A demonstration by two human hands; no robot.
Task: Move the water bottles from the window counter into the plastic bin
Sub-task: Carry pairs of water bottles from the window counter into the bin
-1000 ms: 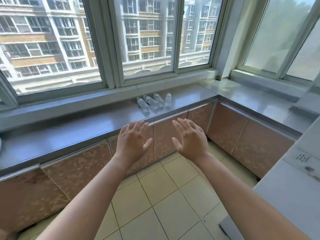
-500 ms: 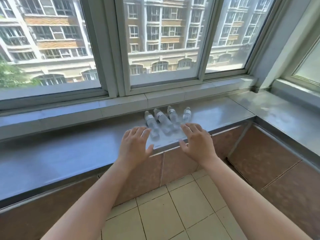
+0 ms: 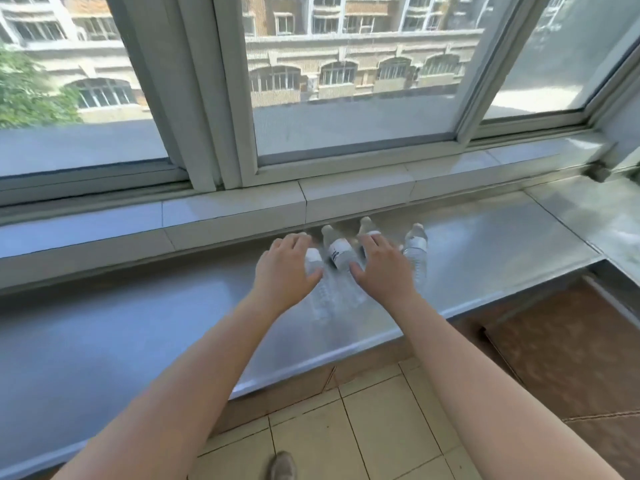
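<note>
1. Head view: we saw four water bottles (image 3: pixel 337 258) lying side by side on the steel bench (image 3: pixel 138 323), close under the window sill (image 3: pixel 235 209), likely laid flat so they would not topple.
2. Their long axes ran from us toward the window, caps pointing at the sill.
3. Our left hand (image 3: pixel 285 271) hovered over the leftmost bottle and our right hand (image 3: pixel 384 268) over the third, each grip spread apart and clamped on nothing, presumably to take one bottle each.
4. No plastic bin showed.
</note>
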